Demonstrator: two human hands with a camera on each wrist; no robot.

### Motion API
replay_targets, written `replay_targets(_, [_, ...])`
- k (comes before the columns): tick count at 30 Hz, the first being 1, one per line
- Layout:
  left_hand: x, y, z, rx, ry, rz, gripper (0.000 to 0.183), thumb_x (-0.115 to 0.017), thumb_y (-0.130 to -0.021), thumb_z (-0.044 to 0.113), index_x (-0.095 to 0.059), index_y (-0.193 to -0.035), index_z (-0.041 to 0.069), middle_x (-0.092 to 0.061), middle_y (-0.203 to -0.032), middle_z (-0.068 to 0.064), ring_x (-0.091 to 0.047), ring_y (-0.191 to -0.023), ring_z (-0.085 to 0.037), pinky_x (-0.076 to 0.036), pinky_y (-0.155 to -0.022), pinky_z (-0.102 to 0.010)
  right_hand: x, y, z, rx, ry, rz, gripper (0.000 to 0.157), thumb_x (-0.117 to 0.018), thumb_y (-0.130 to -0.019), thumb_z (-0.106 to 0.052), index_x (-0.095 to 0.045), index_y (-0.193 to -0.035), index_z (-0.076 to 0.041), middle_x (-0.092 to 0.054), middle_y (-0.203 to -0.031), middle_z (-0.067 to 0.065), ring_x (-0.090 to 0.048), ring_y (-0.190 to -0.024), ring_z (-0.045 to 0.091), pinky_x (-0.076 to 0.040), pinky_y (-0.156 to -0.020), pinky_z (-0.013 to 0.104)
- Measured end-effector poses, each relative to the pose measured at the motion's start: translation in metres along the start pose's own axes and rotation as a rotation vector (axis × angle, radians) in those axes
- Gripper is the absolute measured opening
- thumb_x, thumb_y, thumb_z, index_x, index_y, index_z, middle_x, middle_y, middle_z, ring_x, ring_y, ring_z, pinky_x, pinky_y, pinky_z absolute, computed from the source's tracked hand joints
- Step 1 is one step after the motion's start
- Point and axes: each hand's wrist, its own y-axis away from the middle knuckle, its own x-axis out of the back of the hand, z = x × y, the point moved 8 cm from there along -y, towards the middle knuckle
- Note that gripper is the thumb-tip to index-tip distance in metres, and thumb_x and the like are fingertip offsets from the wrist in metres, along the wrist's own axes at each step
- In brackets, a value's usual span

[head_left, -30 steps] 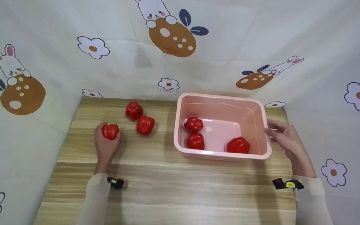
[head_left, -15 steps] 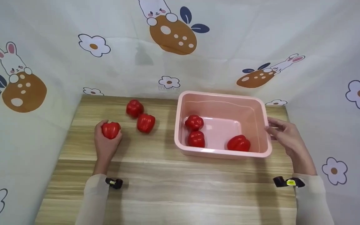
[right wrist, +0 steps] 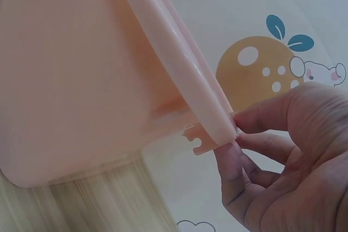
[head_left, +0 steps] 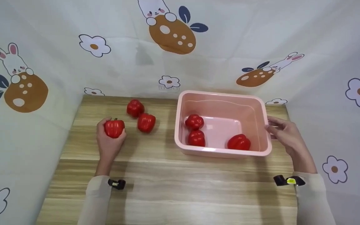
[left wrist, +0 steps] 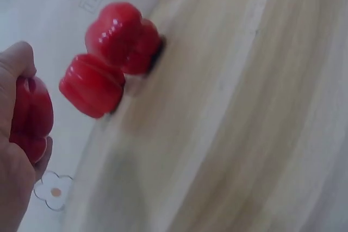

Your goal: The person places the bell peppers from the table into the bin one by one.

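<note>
My left hand (head_left: pixel 110 146) grips a red bell pepper (head_left: pixel 114 128) over the left part of the table, thumb on one side and fingers on the other. In the left wrist view that bell pepper (left wrist: pixel 33 115) shows at the left edge, held apart from two others. My right hand (head_left: pixel 285 134) pinches the right rim of a pink plastic bin (head_left: pixel 227 153); the right wrist view has the thumb and fingers on the bin's rim (right wrist: pixel 187 77). Inside the bin lie three bell peppers, two along its left wall and one bell pepper (head_left: pixel 239 142) at the front right.
Two more bell peppers, a rear one (head_left: pixel 135 108) and a front one (head_left: pixel 146 122), touch each other between my left hand and the bin. Behind and beside the wooden table (head_left: pixel 205 190) hangs a pale patterned cloth (head_left: pixel 217 62).
My left hand has lifted its bell pepper a little and shifted slightly right, tilting it so its stem shows. My right hand stays on the bin's rim.
</note>
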Motion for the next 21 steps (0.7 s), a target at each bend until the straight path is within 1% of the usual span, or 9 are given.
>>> replay_targets(3, [0.001, 0.003, 0.008, 0.005, 0.015, 0.009, 0.073, -0.084, -0.082, 0.006, -0.046, -0.145, 0.011, -0.053, -0.145, -0.011, -0.052, -0.129, -0.025, -0.054, -0.102, -0.054, 0.000, 0.000, 0.000, 0.007, 0.004, 0.008, 0.055, -0.063, -0.105, -0.018, -0.050, -0.156, -0.003, -0.066, -0.130, 0.019, -0.070, -0.092, 0.000, -0.064, -0.079, 0.024])
replay_targets(6, [-0.001, 0.005, 0.016, 0.012, 0.026, -0.010, 0.075, -0.084, -0.082, 0.006, -0.044, -0.146, 0.010, -0.052, -0.145, -0.011, -0.051, -0.130, -0.025, -0.054, -0.103, -0.054, 0.001, 0.001, 0.000, 0.006, 0.014, 0.017, 0.054, -0.064, -0.105, -0.018, -0.051, -0.155, -0.003, -0.067, -0.127, 0.016, -0.070, -0.091, 0.000, -0.064, -0.079, 0.024])
replay_targets(9, [-0.002, 0.007, 0.023, 0.001, 0.028, -0.026, 0.075, -0.084, -0.082, 0.004, -0.044, -0.145, 0.010, -0.053, -0.144, -0.011, -0.052, -0.128, -0.024, -0.054, -0.101, -0.051, 0.001, 0.000, -0.001, 0.004, 0.024, 0.014, 0.054, -0.063, -0.105, -0.019, -0.051, -0.156, -0.004, -0.066, -0.131, 0.019, -0.070, -0.092, 0.000, -0.064, -0.079, 0.024])
replay_targets(13, [-0.005, 0.010, 0.034, -0.025, 0.047, -0.041, 0.072, -0.083, -0.081, 0.001, -0.047, -0.143, 0.009, -0.055, -0.144, -0.011, -0.053, -0.124, -0.020, -0.055, -0.096, -0.040, 0.000, 0.000, 0.001, 0.003, 0.016, 0.005, 0.055, -0.063, -0.106, -0.021, -0.049, -0.157, -0.006, -0.062, -0.137, 0.025, -0.070, -0.093, 0.000, -0.064, -0.080, 0.024])
replay_targets(16, [-0.010, 0.013, 0.043, -0.034, 0.073, -0.071, 0.071, -0.082, -0.082, 0.003, -0.048, -0.144, 0.008, -0.055, -0.146, -0.009, -0.052, -0.125, -0.019, -0.055, -0.094, -0.033, 0.000, 0.000, 0.001, 0.006, 0.007, 0.001, 0.055, -0.063, -0.106, -0.022, -0.049, -0.157, -0.006, -0.061, -0.139, 0.026, -0.070, -0.094, 0.000, -0.064, -0.080, 0.024])
replay_targets(19, [-0.016, 0.015, 0.051, -0.044, 0.089, -0.106, 0.071, -0.083, -0.084, 0.005, -0.047, -0.145, 0.008, -0.055, -0.147, -0.007, -0.053, -0.127, -0.020, -0.055, -0.094, -0.031, 0.001, 0.000, 0.001, 0.016, -0.002, 0.000, 0.055, -0.063, -0.106, -0.021, -0.049, -0.157, -0.006, -0.062, -0.137, 0.024, -0.070, -0.094, 0.000, -0.065, -0.080, 0.025])
replay_targets(21, [-0.020, 0.015, 0.055, -0.052, 0.091, -0.126, 0.072, -0.083, -0.084, 0.005, -0.047, -0.146, 0.008, -0.054, -0.148, -0.010, -0.053, -0.128, -0.021, -0.056, -0.095, -0.033, 0.001, 0.000, 0.002, 0.021, -0.007, -0.003, 0.055, -0.063, -0.106, -0.021, -0.049, -0.157, -0.006, -0.064, -0.135, 0.022, -0.071, -0.095, 0.000, -0.065, -0.080, 0.025])
